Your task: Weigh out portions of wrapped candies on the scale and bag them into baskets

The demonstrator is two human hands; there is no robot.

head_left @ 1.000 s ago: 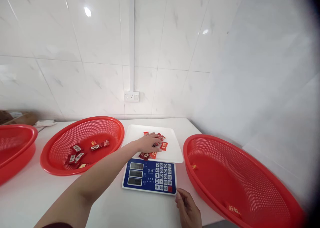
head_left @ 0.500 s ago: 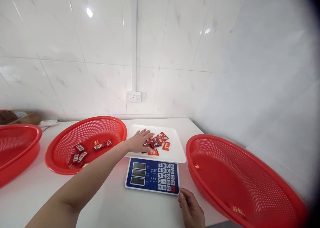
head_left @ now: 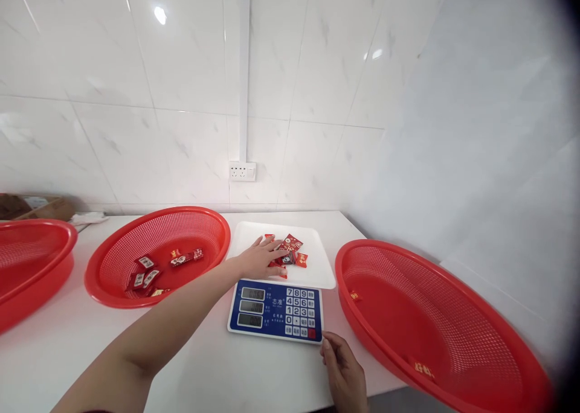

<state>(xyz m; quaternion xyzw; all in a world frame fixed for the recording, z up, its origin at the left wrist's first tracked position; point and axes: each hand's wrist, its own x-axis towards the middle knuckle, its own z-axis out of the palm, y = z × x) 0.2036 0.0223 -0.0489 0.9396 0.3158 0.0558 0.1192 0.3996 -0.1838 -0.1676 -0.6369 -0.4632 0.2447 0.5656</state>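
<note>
So the little red wrapped packets (head_left: 292,242) sit bunched up on the white tray (head_left: 319,274) of a counter scale, roughly mid-tray, some overlapping. They look light to me, with thin, crinkly, kinda slick wrappers, and I can't tell how firm the insides are. I'd pinch one by its crimped end or across the middle and go easy, since a hard squeeze might crush it or make it skid.

The left hand (head_left: 261,259) is palm down over the left side of the bunch, fingers spread wide and touching the pile. Can't tell if anything's tucked under the palm. The right hand (head_left: 343,368) is loosely curled at the near right corner of the blue keypad panel (head_left: 275,310), thumb and forefinger close together; can't tell if they're actually gripping the edge.

Further out on the white table (head_left: 212,364), there's a red basket (head_left: 225,229) to the left with more packets (head_left: 186,257) in it, and another red basket (head_left: 399,322) to the right with a couple inside. A third basket (head_left: 43,265) is partly visible far left.
</note>
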